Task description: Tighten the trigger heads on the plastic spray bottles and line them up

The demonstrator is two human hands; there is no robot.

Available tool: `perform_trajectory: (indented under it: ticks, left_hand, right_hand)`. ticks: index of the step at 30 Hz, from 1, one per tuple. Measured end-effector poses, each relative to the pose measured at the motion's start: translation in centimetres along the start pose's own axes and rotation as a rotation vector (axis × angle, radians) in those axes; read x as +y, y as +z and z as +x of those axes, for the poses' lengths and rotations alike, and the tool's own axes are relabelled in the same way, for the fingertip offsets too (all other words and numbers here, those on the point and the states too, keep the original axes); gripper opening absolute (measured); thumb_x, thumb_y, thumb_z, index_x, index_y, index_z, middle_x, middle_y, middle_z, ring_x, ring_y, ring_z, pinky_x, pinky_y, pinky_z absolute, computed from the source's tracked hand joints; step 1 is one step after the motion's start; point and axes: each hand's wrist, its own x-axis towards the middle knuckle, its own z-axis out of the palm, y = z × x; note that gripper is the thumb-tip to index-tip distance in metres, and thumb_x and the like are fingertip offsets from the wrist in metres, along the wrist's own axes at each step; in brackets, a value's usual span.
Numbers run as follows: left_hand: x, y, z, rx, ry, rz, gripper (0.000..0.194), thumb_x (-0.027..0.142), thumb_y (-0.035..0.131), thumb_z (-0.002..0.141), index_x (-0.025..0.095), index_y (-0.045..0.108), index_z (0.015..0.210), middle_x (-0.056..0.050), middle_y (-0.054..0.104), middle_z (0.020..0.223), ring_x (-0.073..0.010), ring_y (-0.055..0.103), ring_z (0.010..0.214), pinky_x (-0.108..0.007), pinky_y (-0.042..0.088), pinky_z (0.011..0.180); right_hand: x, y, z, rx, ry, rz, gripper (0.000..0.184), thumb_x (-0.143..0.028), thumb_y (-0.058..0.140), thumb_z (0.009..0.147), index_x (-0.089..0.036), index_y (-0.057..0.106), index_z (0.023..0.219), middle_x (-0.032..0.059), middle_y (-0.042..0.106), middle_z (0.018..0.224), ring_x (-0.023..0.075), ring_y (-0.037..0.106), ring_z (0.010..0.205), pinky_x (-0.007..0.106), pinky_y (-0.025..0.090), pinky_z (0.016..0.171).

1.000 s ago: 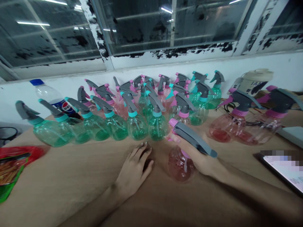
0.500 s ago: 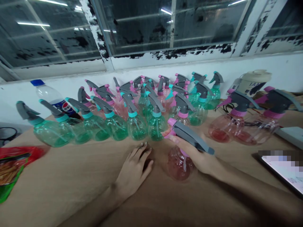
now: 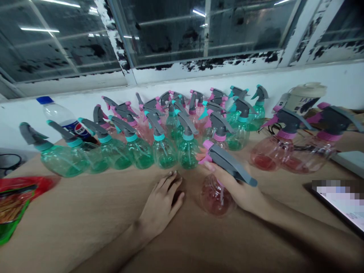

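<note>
Right hand [image 3: 241, 193] is gripping the pink spray bottle [image 3: 216, 201], near and right of centre, fingers closed around neck and trigger; left hand [image 3: 159, 201], loosely spread, is resting empty. The body, probably light and slick, is favouring a neck hold.

An indoor workroom of some kind is suggested, though its exact use cannot be told. Many spray bottles [image 3: 166, 151] are crowded on a wood-toned surface [image 3: 85, 216]. Behind the spray bottles, a white wall [image 3: 344, 83] is topped by dark window panes [image 3: 170, 26]; their frames [image 3: 113, 38] are blotched with black, and tube lights [image 3: 40, 29] are seen in the glass. Everyday clutter is shown too: a cola bottle [image 3: 58, 112] behind the spray bottles' left end, a snack packet [image 3: 17, 201] before it, and a lit phone [image 3: 345, 204] before their right end.
</note>
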Motion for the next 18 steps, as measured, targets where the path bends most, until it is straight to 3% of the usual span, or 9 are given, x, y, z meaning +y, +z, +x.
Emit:
perform_trajectory:
  ticks: [5, 18]
  left_hand:
    - [-0.03, 0.0, -0.02, 0.004, 0.001, -0.002, 0.035, 0.028, 0.043, 0.092, 0.015, 0.049, 0.123, -0.011, 0.047, 0.133, -0.0249, 0.04, 0.124, -0.044, 0.036, 0.102]
    - [-0.07, -0.04, -0.07, -0.007, -0.005, 0.007, 0.033, 0.028, 0.042, 0.093, 0.016, 0.05, 0.123, -0.01, 0.047, 0.134, -0.0256, 0.04, 0.125, -0.046, 0.035, 0.102]
  right_hand:
    - [-0.24, -0.04, 0.25, -0.02, 0.035, -0.007, 0.01, -0.025, 0.053, 0.085, -0.023, 0.061, 0.09, -0.0004, 0.066, 0.082, 0.0157, 0.063, 0.083, 0.033, 0.047, 0.086]
    - [-0.48, -0.1, -0.03, -0.023, 0.064, -0.091, 0.023, -0.038, 0.05, 0.086, -0.022, 0.055, 0.071, -0.0034, 0.052, 0.063, 0.0116, 0.052, 0.059, 0.027, 0.045, 0.06]
